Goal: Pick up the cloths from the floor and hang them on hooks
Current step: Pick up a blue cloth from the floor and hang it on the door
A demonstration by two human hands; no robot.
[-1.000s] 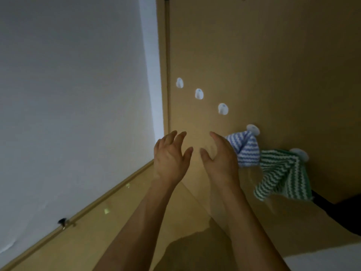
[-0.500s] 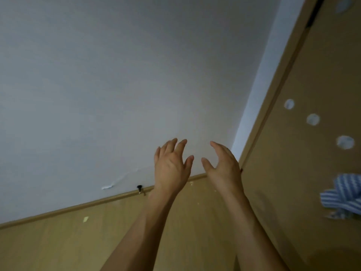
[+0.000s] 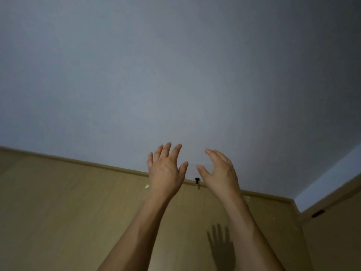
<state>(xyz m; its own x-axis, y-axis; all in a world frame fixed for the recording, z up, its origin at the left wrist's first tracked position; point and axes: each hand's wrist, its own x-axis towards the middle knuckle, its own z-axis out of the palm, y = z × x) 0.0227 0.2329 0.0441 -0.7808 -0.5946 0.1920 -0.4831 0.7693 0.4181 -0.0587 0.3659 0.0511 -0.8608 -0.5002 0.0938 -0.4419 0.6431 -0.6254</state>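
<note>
My left hand (image 3: 166, 169) and my right hand (image 3: 219, 172) are held out in front of me, side by side, fingers spread and relaxed, holding nothing. Behind them are a pale grey-white wall and a tan wooden floor. No cloth and no hook shows in this view; the hooks and the hung striped cloths lie out of frame to the right.
A wooden baseboard (image 3: 78, 160) runs along the foot of the wall (image 3: 175, 75). A small black doorstop (image 3: 197, 180) sits at the baseboard between my hands. The tan wooden door (image 3: 336, 237) edges in at the lower right. A small pale scrap (image 3: 146, 186) lies on the floor (image 3: 58, 212).
The view has swung left, away from the door. The white hooks and the blue and green striped cloths have gone out of frame. Both hands stay empty, in the same pose.
</note>
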